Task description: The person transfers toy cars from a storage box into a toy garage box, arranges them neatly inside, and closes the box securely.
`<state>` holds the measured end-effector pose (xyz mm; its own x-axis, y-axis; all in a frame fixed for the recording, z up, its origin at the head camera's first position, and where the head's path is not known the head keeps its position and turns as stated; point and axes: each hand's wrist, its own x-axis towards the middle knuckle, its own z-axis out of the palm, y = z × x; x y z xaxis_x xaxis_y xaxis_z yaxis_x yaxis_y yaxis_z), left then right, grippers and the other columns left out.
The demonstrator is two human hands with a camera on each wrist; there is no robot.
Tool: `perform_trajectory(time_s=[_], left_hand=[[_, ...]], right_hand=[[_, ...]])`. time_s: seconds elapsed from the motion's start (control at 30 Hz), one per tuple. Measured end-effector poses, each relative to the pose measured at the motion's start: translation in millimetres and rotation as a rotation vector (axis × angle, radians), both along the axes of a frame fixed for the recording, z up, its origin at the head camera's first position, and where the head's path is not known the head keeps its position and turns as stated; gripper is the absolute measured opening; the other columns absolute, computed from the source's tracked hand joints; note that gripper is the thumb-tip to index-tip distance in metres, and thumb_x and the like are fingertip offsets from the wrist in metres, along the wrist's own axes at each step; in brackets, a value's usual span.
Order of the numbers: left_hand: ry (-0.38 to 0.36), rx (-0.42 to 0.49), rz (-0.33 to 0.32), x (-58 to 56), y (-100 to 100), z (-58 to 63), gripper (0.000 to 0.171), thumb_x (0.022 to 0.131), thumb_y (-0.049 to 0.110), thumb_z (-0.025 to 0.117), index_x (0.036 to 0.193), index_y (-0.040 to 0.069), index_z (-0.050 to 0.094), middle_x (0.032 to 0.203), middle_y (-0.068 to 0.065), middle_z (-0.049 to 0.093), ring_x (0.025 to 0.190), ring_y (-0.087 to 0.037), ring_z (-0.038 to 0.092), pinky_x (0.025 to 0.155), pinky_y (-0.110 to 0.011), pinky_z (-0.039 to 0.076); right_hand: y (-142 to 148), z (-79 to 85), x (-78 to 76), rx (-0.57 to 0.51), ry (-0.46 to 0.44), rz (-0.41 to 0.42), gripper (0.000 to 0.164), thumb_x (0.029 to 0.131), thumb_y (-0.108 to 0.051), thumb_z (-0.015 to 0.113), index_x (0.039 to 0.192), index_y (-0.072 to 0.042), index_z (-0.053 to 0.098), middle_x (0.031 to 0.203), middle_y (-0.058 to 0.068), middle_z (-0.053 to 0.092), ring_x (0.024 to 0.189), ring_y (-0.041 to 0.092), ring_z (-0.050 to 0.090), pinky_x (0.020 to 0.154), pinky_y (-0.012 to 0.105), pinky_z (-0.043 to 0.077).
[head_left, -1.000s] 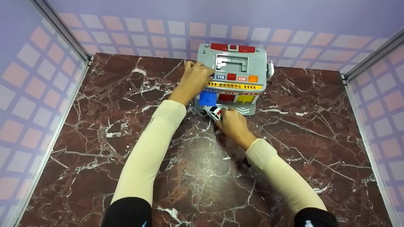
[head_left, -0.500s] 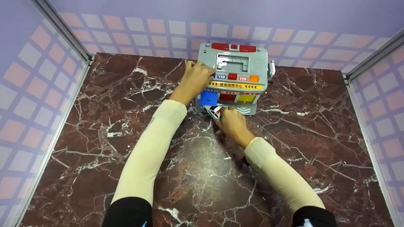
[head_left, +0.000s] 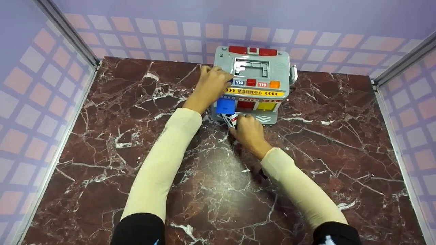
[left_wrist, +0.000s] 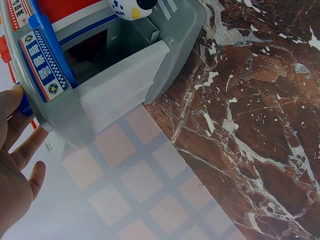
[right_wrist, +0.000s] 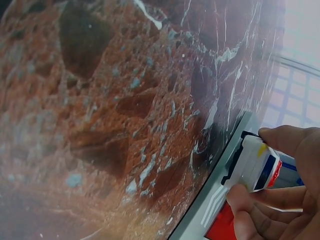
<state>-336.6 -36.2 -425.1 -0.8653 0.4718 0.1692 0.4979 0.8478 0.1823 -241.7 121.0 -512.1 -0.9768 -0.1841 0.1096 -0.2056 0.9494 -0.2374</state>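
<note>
A grey toy emergency station [head_left: 279,64] stands against the back wall, its blue door [head_left: 225,106] swung up at the left bay. My left hand [head_left: 212,82] rests at the left front of its roof; a fingertip presses a blue button [left_wrist: 24,107] while the other fingers spread loosely. Below the raised door, my right hand [head_left: 250,131] pinches a small white toy police car [right_wrist: 252,162] between thumb and fingers. The car is tilted at the bay's mouth, on the station's front ramp side. In the left wrist view, the bay interior [left_wrist: 95,50] shows dark behind the door.
Red [head_left: 246,104] and yellow [head_left: 266,106] doors are down beside the blue one. A white handset-like part [head_left: 293,73] hangs on the station's right side. Tiled-pattern walls [head_left: 190,30] border the brown marbled tabletop [head_left: 136,143] at the back and sides.
My right hand has shifted slightly left and turned the toy police car a little toward the left bay. The left hand stays on the roof, and the blue door remains raised.
</note>
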Motion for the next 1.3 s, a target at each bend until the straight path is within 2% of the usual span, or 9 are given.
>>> perform_trajectory(time_s=[0.27, 0.83, 1.3], left_hand=[[0.0, 0.023, 0.001, -0.4, 0, -1.3, 0.029, 0.1, 0.025, 0.061, 0.127, 0.018, 0.069, 0.129, -0.003, 0.069, 0.122, -0.026, 0.057, 0.102, -0.047, 0.035], [-0.01, 0.01, 0.003, 0.5, 0, 0.1, 0.029, 0.101, 0.027, 0.06, 0.127, 0.018, 0.069, 0.13, -0.003, 0.068, 0.124, -0.025, 0.056, 0.103, -0.047, 0.034], [-0.011, 0.01, 0.003, -0.7, -1, -1.1, 0.03, 0.101, 0.027, 0.059, 0.128, 0.018, 0.068, 0.132, -0.004, 0.068, 0.127, -0.027, 0.055, 0.104, -0.047, 0.034]], right_hand=[[-6, -4.1, 0.2, 0.008, 0.021, -0.026, 0.048, 0.083, -0.042, 0.078, 0.095, 0.003, 0.066, 0.091, 0.024, 0.069, 0.077, 0.045, 0.068, 0.064, 0.057, 0.057], [-22, -7.0, -0.8, -0.007, -0.045, -0.088, 0.058, 0.086, -0.046, 0.075, 0.109, 0.006, 0.062, 0.096, 0.028, 0.069, 0.081, 0.046, 0.069, 0.068, 0.056, 0.058], [-29, -8.4, -3.7, 0.017, -0.049, -0.104, 0.064, 0.085, -0.048, 0.074, 0.115, 0.008, 0.059, 0.093, 0.027, 0.07, 0.078, 0.045, 0.07, 0.066, 0.054, 0.059]])
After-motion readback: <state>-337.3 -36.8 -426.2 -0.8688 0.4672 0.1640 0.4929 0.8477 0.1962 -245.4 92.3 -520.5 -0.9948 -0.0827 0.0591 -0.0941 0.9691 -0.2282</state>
